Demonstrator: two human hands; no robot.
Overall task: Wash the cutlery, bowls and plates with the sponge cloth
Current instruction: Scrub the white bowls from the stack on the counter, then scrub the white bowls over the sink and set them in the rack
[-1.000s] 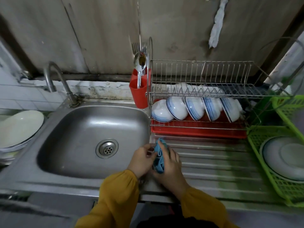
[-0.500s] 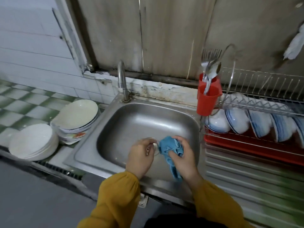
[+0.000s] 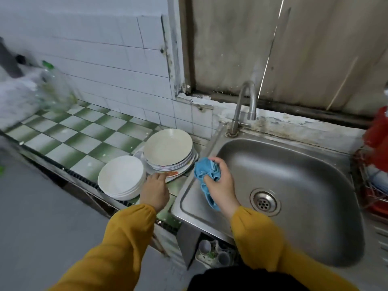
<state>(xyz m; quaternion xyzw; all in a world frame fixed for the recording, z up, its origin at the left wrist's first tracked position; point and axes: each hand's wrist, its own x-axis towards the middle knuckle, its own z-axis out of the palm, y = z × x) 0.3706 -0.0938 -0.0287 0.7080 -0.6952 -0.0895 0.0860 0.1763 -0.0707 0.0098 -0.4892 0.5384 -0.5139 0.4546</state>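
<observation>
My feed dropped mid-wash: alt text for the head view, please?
The right hand grips a blue sponge cloth above the steel sink's left rim. The left hand, fingers straight, lies at the edge of the taller plate stack beside a white stack on the green-checked counter.

"What carried the dishes?"

"A counter (image 3: 69, 141) of green-and-white checked tiles, directly left of the steel sink (image 3: 294, 164)."

"And what lay on it?"

"Two stacks side by side: cream plates (image 3: 168, 147) just beside the sink's left rim, white plates (image 3: 121, 177) a little further from it, at the counter's front edge. Well left of the sink stood a blurred clear bottle (image 3: 55, 89)."
</observation>
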